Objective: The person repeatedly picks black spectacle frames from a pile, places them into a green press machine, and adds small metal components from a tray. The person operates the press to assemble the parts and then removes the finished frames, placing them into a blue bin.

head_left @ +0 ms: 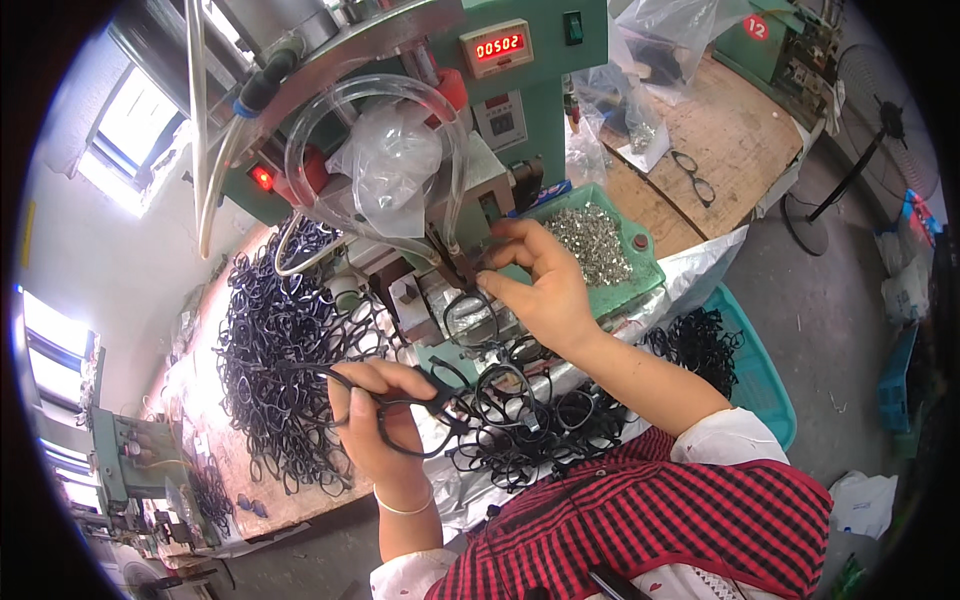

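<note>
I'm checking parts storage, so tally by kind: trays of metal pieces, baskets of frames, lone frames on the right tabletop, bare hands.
Green plastic tray of small silver metal pieces: 1
Teal plastic basket of black frames: 1
Black eyeglass frame alone on right wooden tabletop: 1
Bare left hand and right hand: 2
Total: 5

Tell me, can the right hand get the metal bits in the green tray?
Probably yes: the green tray sits close beside the right hand, its top looks open, and nothing seems to block the metal bits.
</note>
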### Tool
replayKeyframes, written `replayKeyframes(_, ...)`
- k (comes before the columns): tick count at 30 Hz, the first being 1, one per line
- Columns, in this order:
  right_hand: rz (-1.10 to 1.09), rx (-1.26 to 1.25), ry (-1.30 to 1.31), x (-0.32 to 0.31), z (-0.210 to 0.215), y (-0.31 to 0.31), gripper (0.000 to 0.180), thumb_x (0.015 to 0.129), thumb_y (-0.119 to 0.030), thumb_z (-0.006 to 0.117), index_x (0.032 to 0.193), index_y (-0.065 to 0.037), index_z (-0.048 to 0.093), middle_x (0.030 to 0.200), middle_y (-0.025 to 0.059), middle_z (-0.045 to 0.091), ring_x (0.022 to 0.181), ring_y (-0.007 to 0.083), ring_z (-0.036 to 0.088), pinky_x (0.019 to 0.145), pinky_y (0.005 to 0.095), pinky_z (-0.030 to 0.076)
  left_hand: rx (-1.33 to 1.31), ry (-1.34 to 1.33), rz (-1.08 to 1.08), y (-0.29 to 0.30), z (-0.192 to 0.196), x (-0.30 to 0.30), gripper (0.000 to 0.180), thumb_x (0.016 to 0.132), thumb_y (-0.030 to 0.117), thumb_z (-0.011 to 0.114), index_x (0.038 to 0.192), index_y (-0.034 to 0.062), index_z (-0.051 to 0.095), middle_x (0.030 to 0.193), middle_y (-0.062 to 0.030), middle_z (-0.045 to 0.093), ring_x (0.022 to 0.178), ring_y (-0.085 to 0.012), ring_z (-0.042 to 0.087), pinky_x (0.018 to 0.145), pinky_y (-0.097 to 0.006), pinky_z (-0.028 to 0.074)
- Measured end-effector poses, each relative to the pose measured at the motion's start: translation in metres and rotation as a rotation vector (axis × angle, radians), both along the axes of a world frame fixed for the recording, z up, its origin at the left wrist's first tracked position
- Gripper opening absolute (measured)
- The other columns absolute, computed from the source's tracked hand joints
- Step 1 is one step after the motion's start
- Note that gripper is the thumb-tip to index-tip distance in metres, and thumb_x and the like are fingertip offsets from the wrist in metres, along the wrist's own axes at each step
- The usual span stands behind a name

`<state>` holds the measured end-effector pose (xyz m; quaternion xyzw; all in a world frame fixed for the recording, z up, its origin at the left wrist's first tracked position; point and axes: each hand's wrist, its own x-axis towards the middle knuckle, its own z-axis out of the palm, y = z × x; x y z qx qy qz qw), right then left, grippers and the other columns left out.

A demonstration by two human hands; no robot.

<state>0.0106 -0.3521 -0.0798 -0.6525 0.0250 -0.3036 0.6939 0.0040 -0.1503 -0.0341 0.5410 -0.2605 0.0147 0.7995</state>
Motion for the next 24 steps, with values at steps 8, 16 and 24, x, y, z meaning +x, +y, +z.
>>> replayKeyframes(8,0.132,0.229,-0.003,0.000,0.021,0.016,0.048,0.083,-0.003,0.071,0.127,0.001,0.052,0.092,0.0051,0.068,0.085,0.0068,0.061,0.081,0.0236,0.047,0.087,0.398,-0.509,-0.003,0.030,-0.057,0.031,0.098,0.032,0.052,0.095,0.0024,0.044,0.079,-0.0294,0.066,0.069,-0.0325,0.064,0.069,-0.039,0.054)
replayKeyframes(16,0.102,0.115,0.106,-0.011,0.037,0.020,0.048,0.082,-0.004,0.072,0.126,0.000,0.053,0.083,0.0034,0.066,0.081,0.0097,0.059,0.075,0.0257,0.046,0.126,0.527,-0.444,-0.015,0.045,-0.047,0.031,0.097,0.031,0.044,0.088,0.0020,0.041,0.066,-0.0278,0.063,0.054,-0.0298,0.060,0.054,-0.034,0.052)
replayKeyframes(24,-0.029,-0.043,-0.058,-0.003,0.011,0.023,0.053,0.083,-0.001,0.071,0.132,-0.001,0.049,0.088,0.0068,0.069,0.095,0.0119,0.062,0.083,0.0267,0.047,0.046,-0.240,0.182,-0.016,0.061,0.002,0.024,0.106,0.022,0.029,0.099,0.0031,0.042,0.075,-0.0197,0.060,0.067,-0.0223,0.060,0.061,-0.031,0.056)
